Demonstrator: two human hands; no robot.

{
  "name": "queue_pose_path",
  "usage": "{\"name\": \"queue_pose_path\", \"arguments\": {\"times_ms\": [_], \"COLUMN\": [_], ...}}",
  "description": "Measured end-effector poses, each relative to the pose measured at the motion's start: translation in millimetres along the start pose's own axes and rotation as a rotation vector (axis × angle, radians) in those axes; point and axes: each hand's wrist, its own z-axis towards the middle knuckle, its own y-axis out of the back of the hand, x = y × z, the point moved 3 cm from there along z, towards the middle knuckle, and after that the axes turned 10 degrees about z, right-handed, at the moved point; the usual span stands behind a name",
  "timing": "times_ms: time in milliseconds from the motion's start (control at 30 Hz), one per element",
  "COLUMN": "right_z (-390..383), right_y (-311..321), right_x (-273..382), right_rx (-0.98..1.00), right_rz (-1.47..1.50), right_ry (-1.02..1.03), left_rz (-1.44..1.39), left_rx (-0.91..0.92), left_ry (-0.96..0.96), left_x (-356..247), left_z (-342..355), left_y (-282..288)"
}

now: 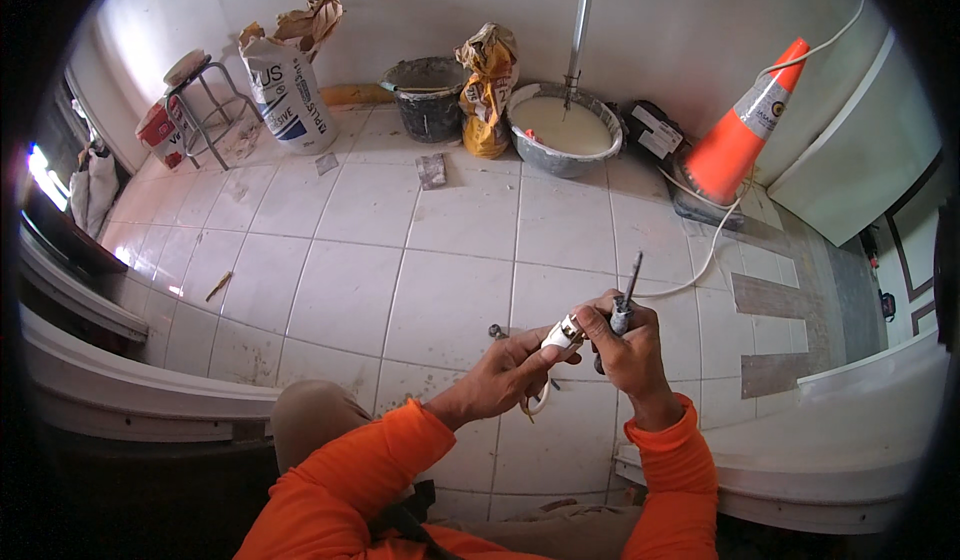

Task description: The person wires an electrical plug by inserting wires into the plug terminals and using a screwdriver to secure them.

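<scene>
My left hand pinches the white fitting while my right hand grips the screwdriver, so light, braced pressure should serve best.

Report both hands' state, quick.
Left hand: closed, holding the white fitting.
Right hand: closed around the screwdriver, shaft pointing up in the picture.
</scene>
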Motion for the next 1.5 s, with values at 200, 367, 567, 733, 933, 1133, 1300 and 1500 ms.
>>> {"name": "queue_pose_path", "arguments": {"times_ms": [200, 367, 567, 733, 933, 1133, 1300, 1500], "right_z": [5, 3, 4, 3, 5, 5, 3, 1], "right_y": [2, -1, 0, 0, 6, 6, 5, 0], "right_x": [-2, -4, -2, -7, -8, 0, -2, -2], "right_rx": [0.113, 0.029, -0.002, -0.040, -0.084, -0.068, -0.083, -0.050], "right_rz": [-0.010, 0.034, 0.034, 0.027, 0.056, 0.067, 0.110, 0.102], "right_ry": [0.038, -0.028, 0.011, 0.019, 0.045, 0.013, 0.007, -0.012], "left_rz": [-0.081, -0.156, -0.055, 0.093, 0.270, 0.089, -0.166, -0.299], "left_rx": [0.048, 0.048, -0.016, -0.026, -0.152, -0.013, -0.090, -0.011], "left_ry": [0.008, -0.012, -0.003, -0.003, 0.066, -0.064, -0.011, -0.001], "left_x": [15, 16, 5, 10, 9, 17, 15, 20], "left_z": [0, 0, 0, -1, -9, -7, -7, -5], "left_y": [7, 7, 2, 3, -6, -4, -9, -8]}}
